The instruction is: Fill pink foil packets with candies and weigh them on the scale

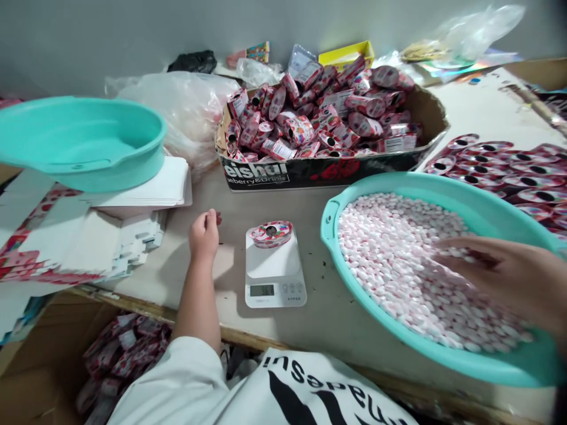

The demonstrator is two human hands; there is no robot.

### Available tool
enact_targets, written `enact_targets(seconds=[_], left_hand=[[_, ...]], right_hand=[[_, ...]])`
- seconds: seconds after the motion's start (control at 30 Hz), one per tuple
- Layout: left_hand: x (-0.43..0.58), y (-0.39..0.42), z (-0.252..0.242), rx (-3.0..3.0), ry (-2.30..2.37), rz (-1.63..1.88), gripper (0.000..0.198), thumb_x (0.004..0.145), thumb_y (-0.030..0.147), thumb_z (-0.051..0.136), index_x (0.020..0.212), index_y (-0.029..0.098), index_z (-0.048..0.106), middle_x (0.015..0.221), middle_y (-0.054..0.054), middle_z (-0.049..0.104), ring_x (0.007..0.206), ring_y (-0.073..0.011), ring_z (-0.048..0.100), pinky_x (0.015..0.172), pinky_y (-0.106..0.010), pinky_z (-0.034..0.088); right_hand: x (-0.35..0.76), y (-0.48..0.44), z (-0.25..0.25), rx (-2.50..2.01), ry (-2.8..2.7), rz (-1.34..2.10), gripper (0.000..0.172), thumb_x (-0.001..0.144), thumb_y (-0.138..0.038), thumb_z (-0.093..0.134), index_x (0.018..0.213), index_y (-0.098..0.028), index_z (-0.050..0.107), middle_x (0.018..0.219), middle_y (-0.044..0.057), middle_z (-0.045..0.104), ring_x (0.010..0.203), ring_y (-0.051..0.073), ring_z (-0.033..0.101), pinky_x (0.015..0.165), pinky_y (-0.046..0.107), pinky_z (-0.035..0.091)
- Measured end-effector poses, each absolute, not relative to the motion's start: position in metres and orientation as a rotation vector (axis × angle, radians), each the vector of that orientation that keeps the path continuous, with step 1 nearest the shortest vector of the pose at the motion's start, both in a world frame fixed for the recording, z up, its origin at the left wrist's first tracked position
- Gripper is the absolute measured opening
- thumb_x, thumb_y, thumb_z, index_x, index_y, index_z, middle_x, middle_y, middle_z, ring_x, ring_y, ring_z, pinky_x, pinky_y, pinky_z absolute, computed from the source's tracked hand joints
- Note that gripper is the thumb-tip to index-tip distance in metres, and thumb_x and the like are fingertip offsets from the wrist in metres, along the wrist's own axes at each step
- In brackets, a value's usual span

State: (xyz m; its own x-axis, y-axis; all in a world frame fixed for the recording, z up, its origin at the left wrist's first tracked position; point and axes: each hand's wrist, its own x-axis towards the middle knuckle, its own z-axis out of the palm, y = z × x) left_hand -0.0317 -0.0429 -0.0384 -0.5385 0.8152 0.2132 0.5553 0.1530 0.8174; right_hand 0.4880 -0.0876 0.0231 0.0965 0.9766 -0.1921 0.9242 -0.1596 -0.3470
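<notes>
My left hand rests on the table in a loose fist, left of a white digital scale; nothing shows in its fingers. On the scale's plate stands an oval candy pack with a strawberry print and a dark round hole on top. The scale's display is lit, its digits too small to read surely. My right hand reaches into a turquoise basin at the right. Its thumb and fingers close around some of the small white-and-pink candies; the fingertips are partly hidden among them.
Behind the scale, a cut-down carton is heaped with similar packs. More packs stand in rows at the far right. Another turquoise basin sits on stacked white card at left. Below the table edge, a brown box contains packs.
</notes>
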Motion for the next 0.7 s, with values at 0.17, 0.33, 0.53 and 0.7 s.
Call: enact_targets(seconds=[0.17, 0.33, 0.53, 0.7], left_hand=[[-0.005, -0.059, -0.019, 1.452, 1.517, 1.335, 0.080, 0.076, 0.082, 0.059, 0.121, 0.017, 0.069, 0.117, -0.015, 0.073, 0.114, -0.0282, 0.068, 0.104, -0.039, 0.050], [0.035, -0.077, -0.007, 1.787, 1.210, 0.960, 0.049, 0.076, 0.041, 0.085, 0.120, 0.026, 0.073, 0.129, -0.011, 0.070, 0.123, -0.0258, 0.064, 0.114, -0.041, 0.045], [0.017, -0.069, -0.018, 1.497, 1.278, 1.627, 0.046, 0.071, 0.037, 0.089, 0.109, 0.020, 0.071, 0.108, -0.007, 0.076, 0.096, -0.0193, 0.074, 0.088, -0.030, 0.061], [-0.002, -0.067, -0.016, 1.450, 1.167, 1.839, 0.052, 0.067, 0.041, 0.092, 0.112, 0.026, 0.069, 0.113, -0.004, 0.074, 0.106, -0.0213, 0.072, 0.098, -0.035, 0.059]], right_hand=[[0.489, -0.086, 0.025, -2.193, -1.791, 0.757, 0.073, 0.062, -0.082, 0.053, 0.101, -0.022, 0.068, 0.103, 0.009, 0.070, 0.077, 0.020, 0.066, 0.069, 0.032, 0.054], [0.492, -0.084, 0.019, -1.978, -1.948, 0.818, 0.069, 0.073, -0.078, 0.057, 0.113, -0.022, 0.064, 0.125, 0.009, 0.062, 0.105, 0.021, 0.066, 0.086, 0.029, 0.058], [0.488, -0.081, 0.020, -2.049, -2.079, 0.684, 0.080, 0.067, -0.083, 0.057, 0.120, -0.023, 0.062, 0.135, 0.012, 0.053, 0.127, 0.027, 0.056, 0.108, 0.036, 0.052], [0.490, -0.079, 0.018, -1.998, -2.205, 0.778, 0.104, 0.058, -0.096, 0.056, 0.134, -0.025, 0.054, 0.148, 0.015, 0.041, 0.140, 0.032, 0.044, 0.114, 0.042, 0.048]])
